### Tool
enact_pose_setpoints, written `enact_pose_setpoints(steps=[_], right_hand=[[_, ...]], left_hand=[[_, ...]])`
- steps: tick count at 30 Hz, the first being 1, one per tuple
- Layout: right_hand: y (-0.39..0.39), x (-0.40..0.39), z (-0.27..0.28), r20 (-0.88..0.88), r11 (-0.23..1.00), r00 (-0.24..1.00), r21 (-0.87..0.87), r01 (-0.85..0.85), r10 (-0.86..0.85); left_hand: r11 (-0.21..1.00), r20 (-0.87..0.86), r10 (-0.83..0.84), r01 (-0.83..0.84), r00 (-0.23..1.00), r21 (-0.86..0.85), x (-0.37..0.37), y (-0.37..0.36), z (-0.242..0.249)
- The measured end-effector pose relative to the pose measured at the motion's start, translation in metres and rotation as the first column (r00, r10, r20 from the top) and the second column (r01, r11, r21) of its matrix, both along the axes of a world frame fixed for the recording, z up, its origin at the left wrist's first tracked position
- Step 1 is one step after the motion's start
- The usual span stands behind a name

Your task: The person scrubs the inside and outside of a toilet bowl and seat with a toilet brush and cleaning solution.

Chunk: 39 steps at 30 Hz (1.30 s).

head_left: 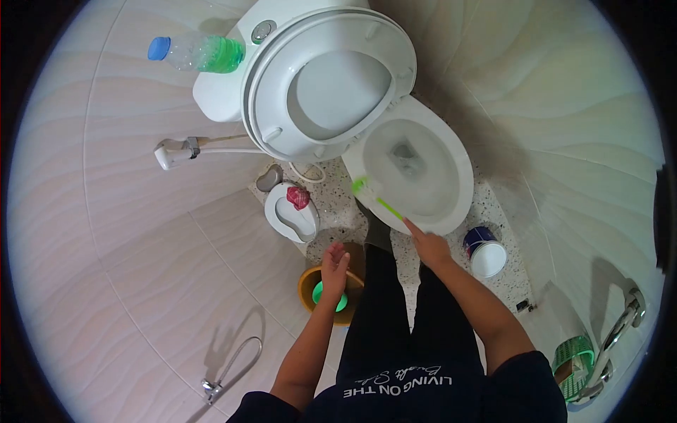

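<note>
- The green brush [390, 208] lies ahead and to the left of the right hand [431, 248], its long axis running slantwise from that hand's fingertips to the brush head.
- The brush head is the far end, in line with the left edge of the toilet bowl [465, 176]; whether it touches the rim or hangs above it, I cannot tell.
- The right hand is the nearer one: its fingers are closed on the handle's near end, with the index finger stretched along it.
- The bowl's open inside lies directly ahead of the right hand, its water ahead and slightly left.
- The left hand [335, 271] is well to the left of the brush handle and nearer the body than the brush head, half open with loosely bent fingers; nothing shows in its grasp.
- Beneath the left hand is the brown bucket [305, 287], a green dipper [342, 302] in it; contact with the bucket is unclear.
- Ahead and left of the left hand stands a white potty [273, 213], bearing a red cloth [297, 197].
- A paint can [488, 259] sits to the right of the right hand, apart from it.
</note>
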State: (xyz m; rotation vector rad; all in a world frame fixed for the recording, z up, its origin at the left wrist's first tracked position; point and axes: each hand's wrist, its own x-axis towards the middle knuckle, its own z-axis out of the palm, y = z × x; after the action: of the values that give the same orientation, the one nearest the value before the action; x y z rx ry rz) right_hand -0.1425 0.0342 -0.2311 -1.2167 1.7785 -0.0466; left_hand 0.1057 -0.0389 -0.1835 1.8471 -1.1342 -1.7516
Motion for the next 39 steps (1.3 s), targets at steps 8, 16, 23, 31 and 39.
enact_pose_setpoints(steps=[8, 16, 23, 31, 39], right_hand=[[0.122, -0.041, 0.001, -0.058, 0.988, 0.991, 0.084, 0.129, -0.125], [0.063, -0.018, -0.01, 0.189, 0.934, 0.923, -0.062, 0.352, -0.335], [0.084, -0.017, -0.008, 0.349, 0.716, 0.747, -0.24, 0.656, -0.566], [0.051, -0.031, 0.045, 0.399, 0.551, 0.587, -0.213, 0.807, -0.705], [-0.005, -0.071, 0.117, 0.538, 0.461, 0.376, 0.028, 0.887, -0.755]], left_hand=[[0.994, -0.013, 0.094, -0.095, 0.995, -0.056, -0.013, 0.004, 0.011], [0.447, 0.049, 0.143, -0.02, 0.989, -0.894, -0.074, -0.224, 0.167], [0.557, 0.005, -0.005, 0.007, 1.0, -0.831, -0.133, -0.376, 0.184], [0.293, -0.214, -0.102, -0.176, 0.972, -0.94, -0.126, -0.318, 0.215], [0.575, 0.366, -0.429, 0.562, 0.826, -0.595, -0.104, -0.118, 0.117]])
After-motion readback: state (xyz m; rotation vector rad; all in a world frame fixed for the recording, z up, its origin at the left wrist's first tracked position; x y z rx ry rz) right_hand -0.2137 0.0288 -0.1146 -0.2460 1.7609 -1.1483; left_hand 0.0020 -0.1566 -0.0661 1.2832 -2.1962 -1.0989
